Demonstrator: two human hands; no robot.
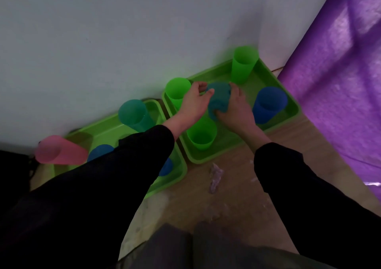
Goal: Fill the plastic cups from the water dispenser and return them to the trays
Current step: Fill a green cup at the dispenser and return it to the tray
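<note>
Two green trays lie on the floor against the wall. Over the right tray a teal cup is gripped from the right by my right hand, with the fingers of my left hand touching its left side. That tray also carries three green cups and a blue cup. The left tray holds a teal cup, a pink cup and blue cups, partly hidden by my left sleeve.
A white wall runs behind the trays. A purple sheet hangs at the right, reaching down to the wooden floor. A crumpled scrap lies on the floor just in front of the right tray. No dispenser is in view.
</note>
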